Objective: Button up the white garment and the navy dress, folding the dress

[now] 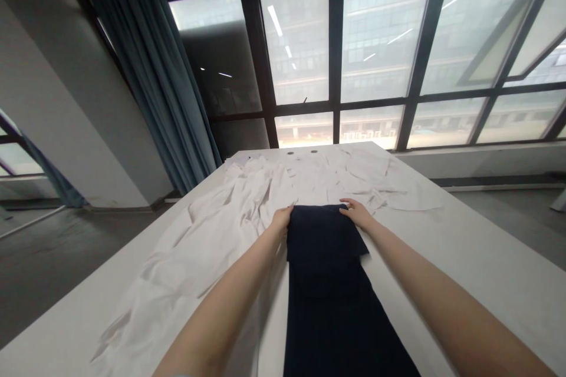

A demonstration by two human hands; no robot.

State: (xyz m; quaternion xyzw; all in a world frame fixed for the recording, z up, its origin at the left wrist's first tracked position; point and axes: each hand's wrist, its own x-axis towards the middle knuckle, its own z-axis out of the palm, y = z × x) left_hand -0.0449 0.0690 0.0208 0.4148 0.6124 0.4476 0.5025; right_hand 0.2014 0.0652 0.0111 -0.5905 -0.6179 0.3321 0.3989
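A dark navy garment [329,271] lies lengthwise on the white table [464,247], its far end folded back over itself. My left hand [282,218] grips the far left corner of that fold, fingers curled on the cloth. My right hand [357,212] holds the far right corner, fingers bent over the edge. Both arms reach forward along the two sides of the dark garment.
Crumpled white garments [212,235] spread over the left and far part of the table. Large dark-framed windows [375,47] stand behind it, with a blue-grey curtain [150,65] at the left. Grey floor lies on both sides.
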